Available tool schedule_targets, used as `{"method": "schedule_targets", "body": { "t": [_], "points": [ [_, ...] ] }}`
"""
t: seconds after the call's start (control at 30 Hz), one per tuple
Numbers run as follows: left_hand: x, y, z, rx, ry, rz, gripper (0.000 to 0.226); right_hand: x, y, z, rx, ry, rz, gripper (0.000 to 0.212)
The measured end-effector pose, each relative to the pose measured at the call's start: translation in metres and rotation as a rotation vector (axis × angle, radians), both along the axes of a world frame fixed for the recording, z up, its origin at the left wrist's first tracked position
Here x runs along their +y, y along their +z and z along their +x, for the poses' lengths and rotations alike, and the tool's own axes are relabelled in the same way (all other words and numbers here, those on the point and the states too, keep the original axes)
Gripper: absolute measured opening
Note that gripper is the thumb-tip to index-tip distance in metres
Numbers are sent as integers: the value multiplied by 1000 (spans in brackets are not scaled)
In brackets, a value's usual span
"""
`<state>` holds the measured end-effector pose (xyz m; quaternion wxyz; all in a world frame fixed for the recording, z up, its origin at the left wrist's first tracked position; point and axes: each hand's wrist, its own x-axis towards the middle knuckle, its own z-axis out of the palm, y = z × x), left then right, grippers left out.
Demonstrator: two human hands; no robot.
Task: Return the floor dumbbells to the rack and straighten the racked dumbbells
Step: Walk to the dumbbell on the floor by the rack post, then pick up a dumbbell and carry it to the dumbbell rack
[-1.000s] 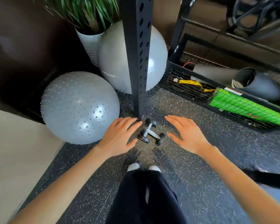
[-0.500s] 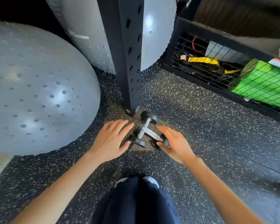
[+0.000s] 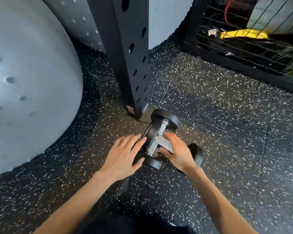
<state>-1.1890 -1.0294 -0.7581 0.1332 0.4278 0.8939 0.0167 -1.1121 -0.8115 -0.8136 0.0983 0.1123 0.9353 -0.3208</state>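
Two small black dumbbells with chrome handles lie crossed on the speckled rubber floor at the foot of a black perforated upright post (image 3: 125, 53). One dumbbell (image 3: 166, 119) points away from me, its near head by my left thumb. The other dumbbell (image 3: 195, 153) lies across it. My left hand (image 3: 123, 156) has straight fingers, the tips touching the crossing dumbbell's left head. My right hand (image 3: 178, 152) sits over that dumbbell's handle, fingers above it and thumb below, not visibly curled round it. No dumbbell rack is in view.
A large grey studded exercise ball (image 3: 27, 85) fills the left side, with a second grey ball (image 3: 164, 19) behind the post. A black wire-mesh shelf (image 3: 235, 53) with yellow, red and green items runs along the back right. My dark trousers show at the bottom edge.
The view has dropped closer to the floor. Both hands have moved in onto the crossed dumbbells, the right hand now straddling a handle. The dumbbells have not shifted.
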Motion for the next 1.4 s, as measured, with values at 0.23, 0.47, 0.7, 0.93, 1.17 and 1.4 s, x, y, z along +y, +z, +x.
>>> {"method": "schedule_targets", "body": {
  "t": [0.23, 0.47, 0.7, 0.93, 1.17, 1.4],
  "points": [
    [-3, -22, -6, 5, 13, -1, 64, -6, -27, -6, -40, -88, 19, 57],
    [-9, -25, -6, 3, -5, 31, 63, -8, -33, -15, -57, -178, 10, 45],
    [-18, -1, -6, -15, 31, -20, 62, -11, -3, -3, -57, -217, -156, 41],
    [-29, 140, 14, -54, 6, -55, 59, -20, 166, 47, -201, -239, -185, 43],
    [-28, 345, 35, -51, -27, -9, 65, -17, 397, 96, -241, -143, -103, 50],
    [-15, 531, 55, 28, -50, -10, 66, -15, 602, 130, -198, -94, 9, 52]
  ]
}}
